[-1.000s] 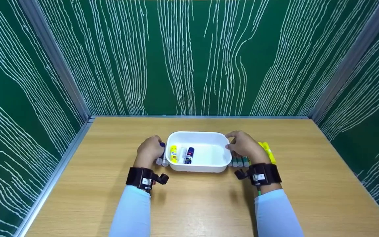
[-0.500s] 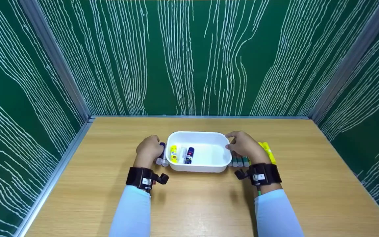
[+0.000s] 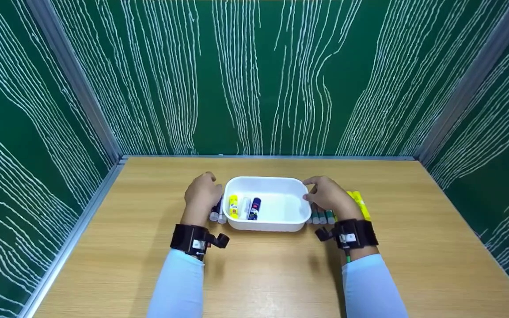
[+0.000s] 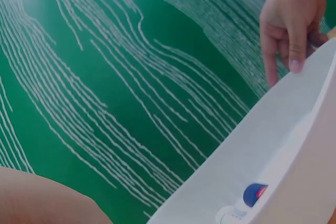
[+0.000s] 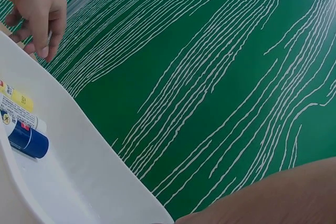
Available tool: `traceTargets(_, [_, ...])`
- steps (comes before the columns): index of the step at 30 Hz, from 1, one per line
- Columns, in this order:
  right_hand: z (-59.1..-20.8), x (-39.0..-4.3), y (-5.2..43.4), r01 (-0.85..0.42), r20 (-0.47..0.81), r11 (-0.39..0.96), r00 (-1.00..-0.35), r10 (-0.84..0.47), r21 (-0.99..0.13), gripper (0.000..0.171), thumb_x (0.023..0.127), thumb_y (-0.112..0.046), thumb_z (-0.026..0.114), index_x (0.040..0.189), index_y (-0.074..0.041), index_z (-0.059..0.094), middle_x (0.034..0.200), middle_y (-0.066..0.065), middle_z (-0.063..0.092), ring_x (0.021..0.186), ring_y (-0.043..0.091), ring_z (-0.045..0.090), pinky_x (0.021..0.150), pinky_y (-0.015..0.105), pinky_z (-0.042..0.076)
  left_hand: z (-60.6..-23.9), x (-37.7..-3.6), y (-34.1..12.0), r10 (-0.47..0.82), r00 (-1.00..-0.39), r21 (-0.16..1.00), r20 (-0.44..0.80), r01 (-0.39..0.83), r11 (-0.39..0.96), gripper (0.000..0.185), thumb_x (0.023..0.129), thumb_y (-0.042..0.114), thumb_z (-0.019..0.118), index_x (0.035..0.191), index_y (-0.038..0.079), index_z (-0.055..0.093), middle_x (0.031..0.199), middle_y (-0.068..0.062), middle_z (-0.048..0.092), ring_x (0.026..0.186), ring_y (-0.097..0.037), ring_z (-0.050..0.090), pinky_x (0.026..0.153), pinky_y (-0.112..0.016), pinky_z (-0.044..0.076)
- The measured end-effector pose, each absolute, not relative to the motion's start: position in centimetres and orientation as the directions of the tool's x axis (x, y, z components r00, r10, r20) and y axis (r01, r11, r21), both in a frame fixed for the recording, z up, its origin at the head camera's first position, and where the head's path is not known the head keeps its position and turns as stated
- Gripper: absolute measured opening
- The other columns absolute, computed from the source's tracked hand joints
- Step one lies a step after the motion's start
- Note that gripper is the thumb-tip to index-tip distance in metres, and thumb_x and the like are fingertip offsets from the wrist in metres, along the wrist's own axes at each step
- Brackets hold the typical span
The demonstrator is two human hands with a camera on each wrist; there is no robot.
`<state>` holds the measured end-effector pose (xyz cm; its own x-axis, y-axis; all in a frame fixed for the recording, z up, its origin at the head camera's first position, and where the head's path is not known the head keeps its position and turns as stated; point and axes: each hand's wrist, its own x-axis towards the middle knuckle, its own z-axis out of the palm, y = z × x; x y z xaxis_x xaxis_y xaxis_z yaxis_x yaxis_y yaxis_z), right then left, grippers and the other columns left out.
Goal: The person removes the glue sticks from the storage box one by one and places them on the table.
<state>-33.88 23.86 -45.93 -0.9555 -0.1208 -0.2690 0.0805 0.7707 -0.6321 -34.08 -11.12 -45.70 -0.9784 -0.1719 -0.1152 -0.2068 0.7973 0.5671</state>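
Note:
A white plastic tub (image 3: 265, 226) sits mid-table. Along its left end lie a yellow glue stick (image 3: 233, 206), a white stick (image 3: 245, 207) and a dark blue glue stick (image 3: 254, 209). My right hand (image 3: 328, 193) holds the tub's right end, fingertips at the rim in the left wrist view. Just off the left end is my left hand (image 3: 202, 191), its fingers loosely bent with nothing between them in the right wrist view (image 5: 39, 17). Partly beneath it are dark purple sticks (image 3: 214, 212) with pale clear ends.
Several green sticks with grey ends (image 3: 322, 216) lie against the tub's right side, partly under my right hand. Beyond them are yellow sticks (image 3: 358, 204). Green walls (image 3: 272, 79) with white lines enclose the wooden table (image 3: 263, 274) at the back and sides.
My left hand has come away from the purple stick and moved slightly farther back, toward the tub's left rim. The right hand and the tub have stayed put.

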Motion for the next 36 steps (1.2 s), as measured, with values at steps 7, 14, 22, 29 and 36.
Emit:
traceTargets(7, [-46.1,-33.9,24.0,0.061,-0.254,0.771,-0.958,-0.134,-0.635,0.053,0.101,-0.017,0.072,0.152,-0.010,0.057,0.106,0.017,0.072,0.078,0.029,0.069,0.072,0.040,0.061,-44.3,-33.4,-9.3,-0.128,-0.991,0.621,-0.035,-0.123,0.774,0.042,0.105,0.031,0.060,0.141,0.010,0.064,0.143,-0.014,0.066,0.130,-0.032,0.063,0.109,-0.052,0.052])
traceTargets(14, [-46.0,-34.0,23.9,0.060,-0.255,0.774,-0.958,-0.134,-0.630,0.053,0.100,-0.018,0.073,0.151,-0.010,0.058,0.107,0.017,0.072,0.078,0.027,0.068,0.072,0.039,0.060,-44.3,-32.6,-6.7,-0.087,-0.996,0.621,0.031,-0.049,0.782,0.040,0.104,0.026,0.062,0.138,0.005,0.065,0.137,-0.016,0.068,0.126,-0.035,0.066,0.106,-0.050,0.055])
traceTargets(22, [-45.8,-34.0,23.9,0.082,-0.272,0.769,-0.955,-0.122,-0.634,0.053,0.100,-0.018,0.073,0.151,-0.011,0.058,0.106,0.016,0.071,0.079,0.027,0.068,0.072,0.039,0.060,-45.3,-32.1,-4.2,-0.054,-0.999,0.601,0.004,-0.040,0.798,0.039,0.106,0.023,0.061,0.141,0.005,0.064,0.138,-0.015,0.067,0.127,-0.032,0.065,0.107,-0.048,0.055])
traceTargets(29, [-45.8,-33.9,23.9,0.086,-0.273,0.772,-0.955,-0.117,-0.630,0.053,0.101,-0.018,0.073,0.151,-0.012,0.057,0.110,0.016,0.071,0.083,0.029,0.068,0.074,0.039,0.060,-46.5,-31.9,-2.7,0.029,-0.999,0.563,-0.020,0.013,0.826,0.031,0.106,0.018,0.057,0.130,0.007,0.072,0.131,-0.011,0.072,0.118,-0.025,0.067,0.105,-0.046,0.056])
traceTargets(36, [-45.8,-33.9,23.8,0.092,-0.279,0.778,-0.954,-0.109,-0.621,0.053,0.101,-0.019,0.073,0.151,-0.014,0.057,0.110,0.016,0.071,0.083,0.029,0.068,0.075,0.038,0.061,-47.7,-32.1,-2.0,0.043,-0.996,0.535,-0.082,-0.008,0.845,0.028,0.105,0.017,0.060,0.126,0.005,0.072,0.121,-0.010,0.072,0.106,-0.022,0.065,0.101,-0.042,0.056])
